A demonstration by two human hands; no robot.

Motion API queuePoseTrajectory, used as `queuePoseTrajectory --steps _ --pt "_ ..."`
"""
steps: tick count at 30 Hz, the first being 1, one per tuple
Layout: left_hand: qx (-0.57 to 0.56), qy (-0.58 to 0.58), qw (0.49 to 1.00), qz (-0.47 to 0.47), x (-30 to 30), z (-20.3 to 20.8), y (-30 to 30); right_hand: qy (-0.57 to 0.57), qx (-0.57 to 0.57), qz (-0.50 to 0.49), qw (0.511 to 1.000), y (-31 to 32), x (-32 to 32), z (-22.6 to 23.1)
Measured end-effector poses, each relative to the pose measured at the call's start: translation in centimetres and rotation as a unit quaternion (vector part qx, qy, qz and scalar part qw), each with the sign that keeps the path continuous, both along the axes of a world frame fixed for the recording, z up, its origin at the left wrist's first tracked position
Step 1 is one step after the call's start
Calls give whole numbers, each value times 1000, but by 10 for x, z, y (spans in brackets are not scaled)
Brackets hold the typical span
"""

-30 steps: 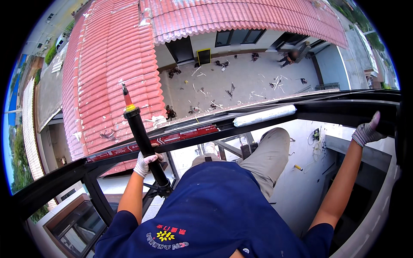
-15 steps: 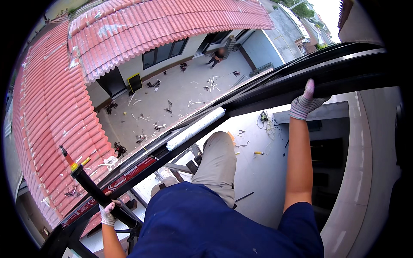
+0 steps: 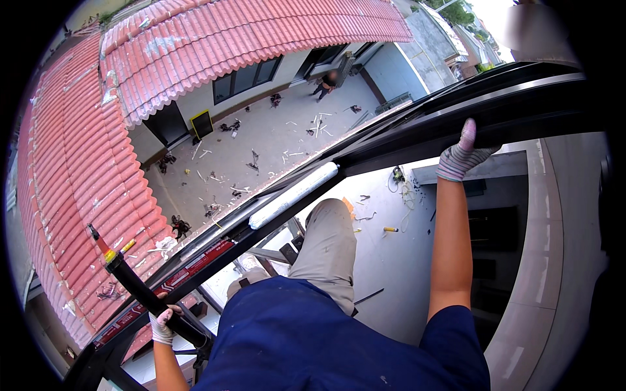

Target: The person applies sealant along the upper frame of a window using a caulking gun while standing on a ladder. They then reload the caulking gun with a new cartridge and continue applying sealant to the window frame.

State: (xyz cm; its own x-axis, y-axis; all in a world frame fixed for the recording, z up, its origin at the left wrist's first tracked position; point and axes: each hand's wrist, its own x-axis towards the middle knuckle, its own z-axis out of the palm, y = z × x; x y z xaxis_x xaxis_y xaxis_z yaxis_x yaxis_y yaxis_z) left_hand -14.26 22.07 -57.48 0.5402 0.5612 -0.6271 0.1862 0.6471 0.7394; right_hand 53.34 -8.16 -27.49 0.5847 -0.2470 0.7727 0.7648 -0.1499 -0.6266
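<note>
A striped fingerless glove covers my left hand point(image 3: 164, 322), which is closed round the barrel of a black caulking gun point(image 3: 138, 281). The gun slants up to the left, its orange and yellow nozzle beyond the frame. At upper right my right hand point(image 3: 464, 156), also gloved, grips the black window frame point(image 3: 398, 144), thumb on top and fingers curled over its far side. Between my hands a white sealant sausage point(image 3: 295, 194) lies along the frame's ledge. Red-and-white film point(image 3: 199, 260) sticks to the frame near the gun.
My knee point(image 3: 329, 228) rises against the frame. Far below lies a courtyard point(image 3: 261, 143) with scattered scraps and a person point(image 3: 326, 85) standing. Red tiled roofs point(image 3: 98, 189) flank it at left. Inside, a yellow-and-black tool point(image 3: 390, 229) and cords point(image 3: 407, 199) lie on the floor.
The view has shifted very slightly. Both hands keep their holds, and the sealant sausage stays in its place on the frame.
</note>
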Motion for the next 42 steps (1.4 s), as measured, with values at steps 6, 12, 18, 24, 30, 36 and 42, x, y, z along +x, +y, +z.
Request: queuePoseTrajectory --steps 6,12,18,24,30,36,42 --pt "3 -3 1000 2 -1 -3 -1 -3 -5 -7 1000 -4 5 -1" --pt "-5 -15 1000 3 -6 -9 1 9 5 -10 1000 1 -1 1" --pt "-1 -5 1000 2 -1 -2 -1 6 -19 -15 1000 -4 1 -1" --pt "8 12 1000 2 2 5 -3 -2 -42 -15 999 -5 2 -3" --pt "-16 22 1000 13 8 10 -1 -22 -29 -12 999 -14 10 -5" --pt "-5 11 1000 5 2 7 -1 -17 -19 -16 1000 -2 1 -2" --pt "1 12 1000 3 2 1 -2 -26 -12 -3 1000 -5 3 0"
